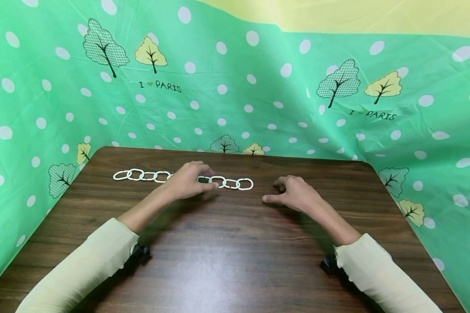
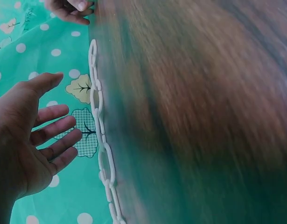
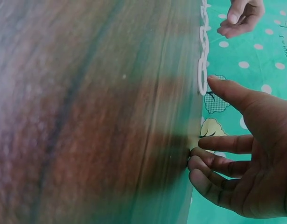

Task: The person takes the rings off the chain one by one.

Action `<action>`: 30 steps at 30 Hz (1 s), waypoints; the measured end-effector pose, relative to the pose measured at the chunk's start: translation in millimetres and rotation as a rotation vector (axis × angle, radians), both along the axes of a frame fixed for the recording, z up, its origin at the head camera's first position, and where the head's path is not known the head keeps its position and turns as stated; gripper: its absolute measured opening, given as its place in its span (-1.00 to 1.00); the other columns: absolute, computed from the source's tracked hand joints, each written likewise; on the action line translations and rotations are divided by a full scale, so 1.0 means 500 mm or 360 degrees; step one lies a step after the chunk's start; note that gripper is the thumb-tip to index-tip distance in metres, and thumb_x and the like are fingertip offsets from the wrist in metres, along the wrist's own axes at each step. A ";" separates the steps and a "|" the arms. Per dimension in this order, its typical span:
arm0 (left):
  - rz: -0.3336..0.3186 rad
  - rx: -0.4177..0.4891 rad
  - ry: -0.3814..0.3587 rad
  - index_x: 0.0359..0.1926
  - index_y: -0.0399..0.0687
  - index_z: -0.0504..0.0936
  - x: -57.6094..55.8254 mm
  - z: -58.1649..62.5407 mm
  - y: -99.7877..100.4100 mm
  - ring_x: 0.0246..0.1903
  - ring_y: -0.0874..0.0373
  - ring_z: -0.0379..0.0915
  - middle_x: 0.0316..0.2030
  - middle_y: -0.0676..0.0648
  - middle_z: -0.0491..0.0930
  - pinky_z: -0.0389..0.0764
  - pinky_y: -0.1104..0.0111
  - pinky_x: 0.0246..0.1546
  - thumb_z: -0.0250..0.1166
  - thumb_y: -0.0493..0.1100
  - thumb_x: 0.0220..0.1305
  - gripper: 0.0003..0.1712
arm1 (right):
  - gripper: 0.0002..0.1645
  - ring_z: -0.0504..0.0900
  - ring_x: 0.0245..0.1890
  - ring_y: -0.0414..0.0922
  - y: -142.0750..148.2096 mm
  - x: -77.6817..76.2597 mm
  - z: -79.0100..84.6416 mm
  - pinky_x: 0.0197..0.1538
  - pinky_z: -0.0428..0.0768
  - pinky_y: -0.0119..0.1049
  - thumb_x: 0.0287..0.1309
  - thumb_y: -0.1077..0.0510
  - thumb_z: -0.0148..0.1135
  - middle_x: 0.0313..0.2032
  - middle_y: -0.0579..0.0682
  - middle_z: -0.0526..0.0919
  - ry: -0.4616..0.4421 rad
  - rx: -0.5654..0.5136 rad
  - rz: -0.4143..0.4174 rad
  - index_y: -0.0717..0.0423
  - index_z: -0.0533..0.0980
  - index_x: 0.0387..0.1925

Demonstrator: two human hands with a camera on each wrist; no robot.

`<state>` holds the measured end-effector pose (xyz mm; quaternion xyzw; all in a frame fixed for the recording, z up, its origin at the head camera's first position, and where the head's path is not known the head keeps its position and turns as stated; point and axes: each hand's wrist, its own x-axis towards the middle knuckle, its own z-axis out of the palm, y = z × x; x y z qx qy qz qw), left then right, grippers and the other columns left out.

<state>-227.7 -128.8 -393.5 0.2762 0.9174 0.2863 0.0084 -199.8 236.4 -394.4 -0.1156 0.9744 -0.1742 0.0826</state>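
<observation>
A white chain (image 1: 244, 184) of several oval links lies stretched from left to right along the far part of the table. My left hand (image 1: 189, 180) is above the middle of the chain in the head view and hides a few links. In the left wrist view its fingers (image 2: 54, 135) are spread and relaxed, holding nothing, apart from the chain (image 2: 95, 95). To the right of the chain's end hovers my right hand (image 1: 295, 193), its fingers loosely bent around nothing. The right wrist view shows the right thumb (image 3: 227, 91) near the last link (image 3: 202, 77).
The dark wood table (image 1: 227, 243) has rounded far corners. A green dotted cloth (image 1: 235, 95) with printed trees hangs behind and beside it. Dark wrist devices (image 1: 141, 253) sit under both pale sleeves (image 1: 82, 261).
</observation>
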 end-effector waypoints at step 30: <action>-0.0094 -0.0056 0.0028 0.07 -0.16 0.85 -0.013 -0.012 0.053 0.16 -0.09 0.75 0.04 -0.14 0.85 0.71 -0.02 0.32 0.54 0.12 0.47 -0.55 | -0.11 0.78 0.25 0.21 -0.035 -0.005 0.001 0.27 0.74 0.26 0.34 -0.43 0.52 0.22 0.22 0.82 -0.0003 -0.0010 0.0037 0.21 0.70 0.29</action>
